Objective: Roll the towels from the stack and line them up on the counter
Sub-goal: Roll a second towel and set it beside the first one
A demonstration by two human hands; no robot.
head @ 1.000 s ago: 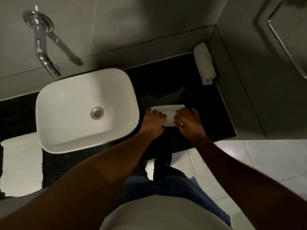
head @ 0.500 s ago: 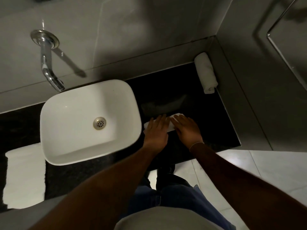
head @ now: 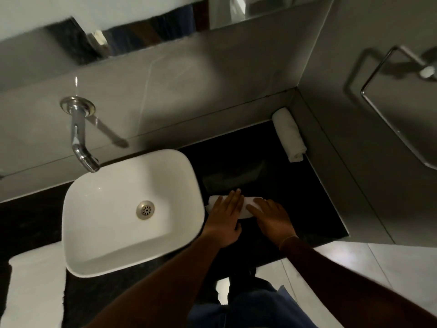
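A small white towel point(head: 248, 205) lies as a tight roll on the black counter point(head: 295, 197) just right of the basin. My left hand point(head: 227, 216) rests flat on its left half, fingers stretched forward. My right hand point(head: 272, 217) presses its right half, fingers together over the roll. A finished rolled towel point(head: 288, 136) lies in the far right corner against the wall. The white stack of folded towels point(head: 35, 287) sits on the counter left of the basin, at the near left edge.
A white rectangular basin point(head: 132, 211) stands on the counter, with a chrome wall tap point(head: 80, 136) above it. Grey tiled walls close the counter at the back and right. A chrome towel ring point(head: 397, 95) hangs on the right wall. Pale floor tiles lie below.
The towel went from a flat folded piece to a narrow roll as both hands pushed it away from me. The camera tilted up, showing more wall and mirror.
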